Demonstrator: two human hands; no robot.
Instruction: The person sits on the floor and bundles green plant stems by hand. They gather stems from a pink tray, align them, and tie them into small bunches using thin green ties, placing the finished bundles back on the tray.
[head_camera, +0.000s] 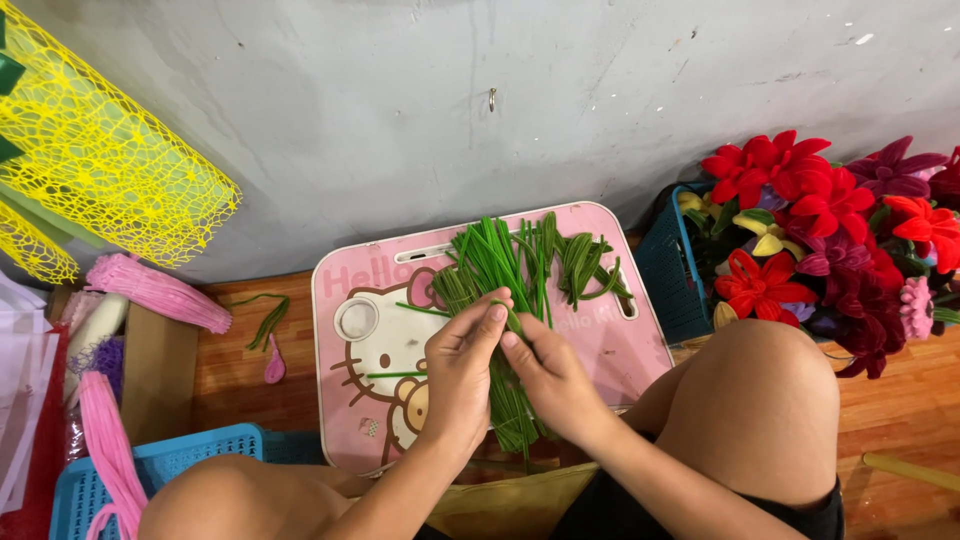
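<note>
- I am sitting with my knees raised on either side of a pink tray, which is lying flat on the wooden floor in front of me.
- My left hand is curling its fingers together, pinching a bundle of green stems near its middle, thumb and fingertips pressing on the strands.
- My right hand is touching the left, its fingers closing on the same bundle and on one stem bending over my fingertip.
- The bundle is running down from the tray's middle toward my lap, its lower ends hanging past the tray's near edge.
- More green stems are fanning across the tray's far half, some looped at the right.
- At my left, a blue basket is holding pink stems; another pink bunch is lying further back beside yellow mesh.
- At my right, a dark blue crate is standing just beside the tray, next to red and purple flowers.
- A grey wall is rising behind everything.
</note>
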